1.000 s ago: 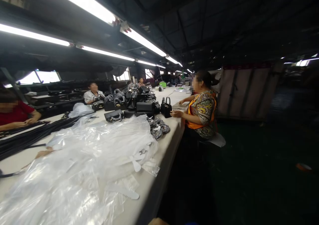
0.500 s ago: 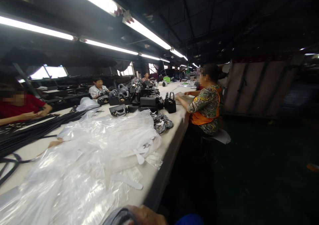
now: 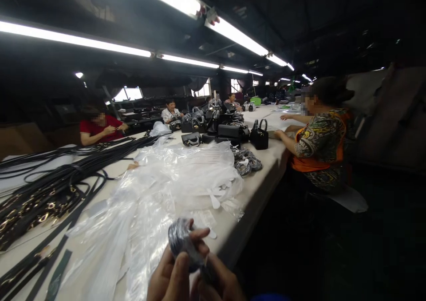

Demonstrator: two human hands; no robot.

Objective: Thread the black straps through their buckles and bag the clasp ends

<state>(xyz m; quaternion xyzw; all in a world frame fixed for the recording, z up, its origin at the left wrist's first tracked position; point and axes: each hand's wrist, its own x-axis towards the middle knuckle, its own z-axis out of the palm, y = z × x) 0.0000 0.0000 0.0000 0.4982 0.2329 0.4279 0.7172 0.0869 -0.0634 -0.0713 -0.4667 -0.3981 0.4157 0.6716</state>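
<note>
My left hand point(image 3: 168, 274) grips a coiled dark strap point(image 3: 179, 236) wrapped in clear plastic film, its thumb on the near side. My right hand point(image 3: 221, 276) is closed at the lower right end of the same coil, pinching a dark part of it, slightly blurred. Both hands are raised over the near table edge. Under and beyond them lies a heap of clear plastic bags point(image 3: 156, 199). Several similar wrapped coils point(image 3: 248, 161) lie past the bags.
Black handbags point(image 3: 229, 131) are piled farther along the table point(image 3: 229, 230). Long black straps point(image 3: 83, 168) with gold hardware cover the left side. A co-worker in an orange apron point(image 3: 319, 145) sits at the right edge; another in red point(image 3: 103, 130) sits across.
The view has swung left, and more of the black straps shows. My hands have risen into view with the wrapped coil, which was at the bottom edge before.
</note>
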